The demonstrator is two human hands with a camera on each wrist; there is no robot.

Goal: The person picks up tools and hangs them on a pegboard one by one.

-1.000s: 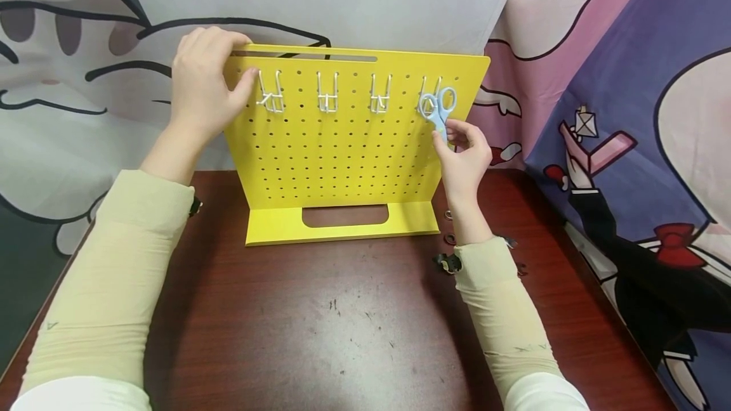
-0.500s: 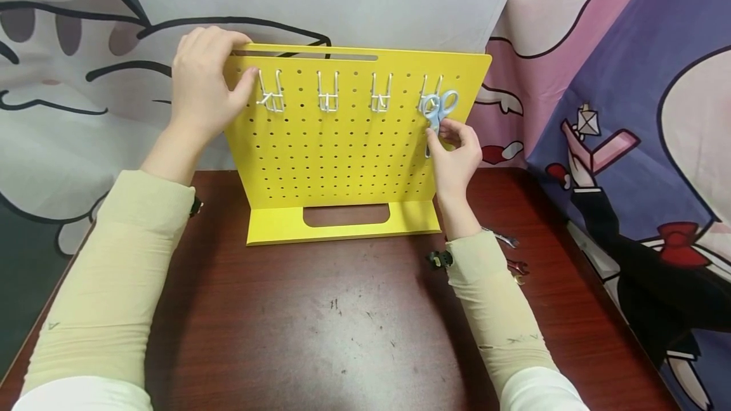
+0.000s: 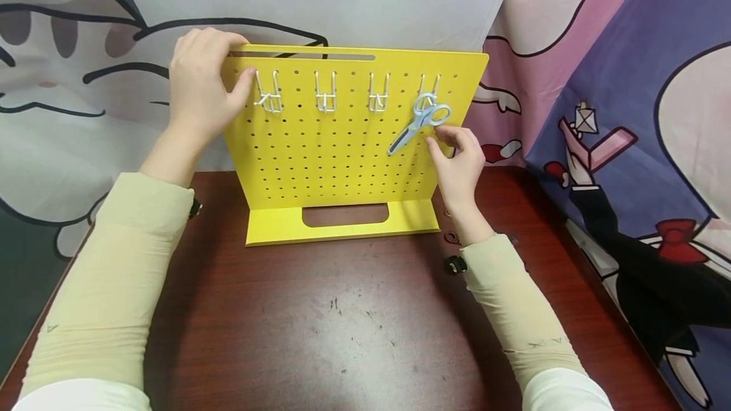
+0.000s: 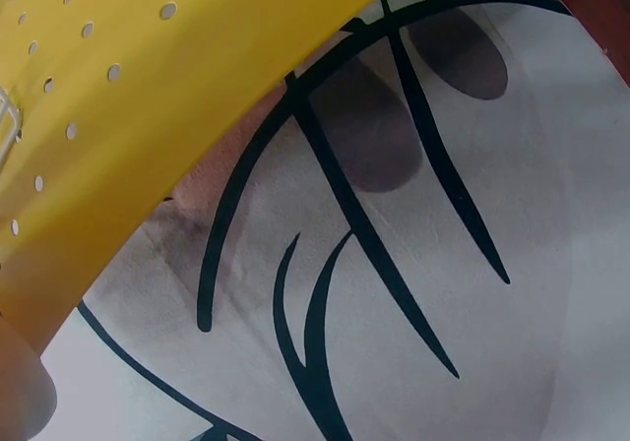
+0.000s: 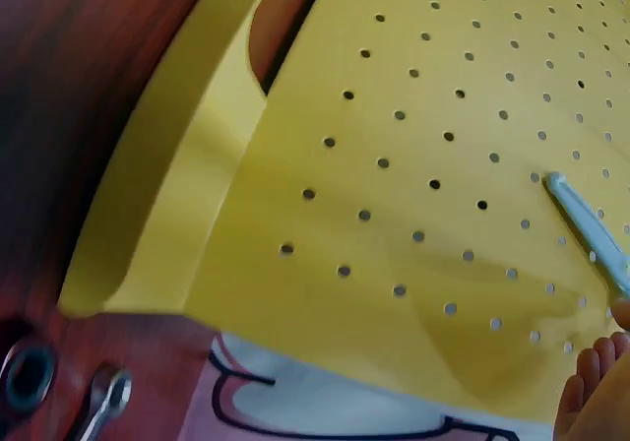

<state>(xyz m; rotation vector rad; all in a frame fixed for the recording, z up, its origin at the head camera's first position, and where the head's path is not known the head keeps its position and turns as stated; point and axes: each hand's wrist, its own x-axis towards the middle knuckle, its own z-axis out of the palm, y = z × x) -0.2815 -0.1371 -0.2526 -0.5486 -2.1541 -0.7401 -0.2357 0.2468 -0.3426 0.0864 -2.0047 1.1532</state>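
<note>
A yellow pegboard [image 3: 342, 144] stands upright on the table, white wire hooks along its upper part. My left hand [image 3: 205, 78] grips its upper left corner, thumb on the front face; in the left wrist view, one fingertip [image 4: 22, 387] shows at the board's edge. Light blue scissors [image 3: 421, 120] hang from the rightmost hook [image 3: 429, 84] by one handle loop, blades slanting down to the left. Just below their other loop is my right hand [image 3: 459, 160], thumb and fingers apart. In the right wrist view, the scissors' blade [image 5: 586, 220] lies close to the fingertips.
Three more hooks, the left [image 3: 270, 94], second [image 3: 325, 94] and third [image 3: 379, 94], carry nothing. Ring-ended wrenches [image 5: 103, 402] lie on the dark red table [image 3: 320, 322] right of the board, partly hidden by my right arm. Printed cloth [image 3: 617, 144] hangs behind and at the right.
The scissors have moved from my right hand's pinch onto the rightmost hook, swinging tip-left. My right hand has let go of them. The left hand stays on the board's corner.
</note>
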